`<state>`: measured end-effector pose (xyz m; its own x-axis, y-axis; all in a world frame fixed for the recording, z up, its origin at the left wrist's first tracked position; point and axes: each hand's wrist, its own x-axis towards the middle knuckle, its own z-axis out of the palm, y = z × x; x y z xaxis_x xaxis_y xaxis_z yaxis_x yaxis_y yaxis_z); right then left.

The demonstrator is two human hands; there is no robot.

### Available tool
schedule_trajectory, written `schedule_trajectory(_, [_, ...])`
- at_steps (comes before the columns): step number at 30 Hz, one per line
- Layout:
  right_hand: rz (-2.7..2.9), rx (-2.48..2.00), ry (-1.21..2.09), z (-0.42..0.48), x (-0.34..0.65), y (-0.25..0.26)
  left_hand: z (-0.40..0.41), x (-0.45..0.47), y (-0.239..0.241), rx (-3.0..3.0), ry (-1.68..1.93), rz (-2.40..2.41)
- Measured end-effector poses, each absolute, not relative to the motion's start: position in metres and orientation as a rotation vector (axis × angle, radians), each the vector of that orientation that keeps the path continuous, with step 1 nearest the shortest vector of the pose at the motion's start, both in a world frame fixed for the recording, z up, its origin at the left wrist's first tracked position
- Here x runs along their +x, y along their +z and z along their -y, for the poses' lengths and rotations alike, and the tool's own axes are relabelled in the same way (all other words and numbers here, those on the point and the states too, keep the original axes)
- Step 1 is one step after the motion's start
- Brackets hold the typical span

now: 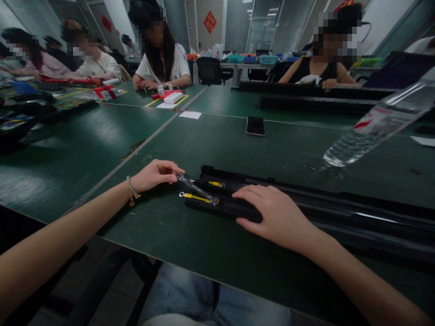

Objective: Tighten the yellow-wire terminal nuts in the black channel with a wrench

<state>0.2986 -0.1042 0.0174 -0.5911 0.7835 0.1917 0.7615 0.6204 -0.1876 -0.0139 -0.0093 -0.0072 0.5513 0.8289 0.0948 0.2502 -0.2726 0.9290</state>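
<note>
At the table's near edge, the wrench (199, 189) lies across the left end of a black rail (340, 213), long axis running up-left to down-right. My left hand (154, 175) is nearer, fingertips pinching its up-left end; my right hand (277, 216) lies flat and open on the rail just right of it, holding nothing. Two yellow leads (195, 197) sit beside the wrench on a matte green table (102, 149); phone (255, 125) and bottle (377, 124) are well beyond, with people seated across.
</note>
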Motion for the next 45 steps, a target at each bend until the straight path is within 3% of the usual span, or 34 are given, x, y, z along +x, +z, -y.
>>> schedule_trajectory(29, [2.591, -1.262, 0.131, 0.1050, 0.2976, 0.0200, 0.0157, -0.0146, 0.0002, 1.820, 0.438, -0.471])
schedule_trajectory(45, [2.587, -1.251, 0.147, 0.1037, 0.2982, 0.0186, 0.0129, -0.0192, -0.0065, 1.750, 0.624, -0.619])
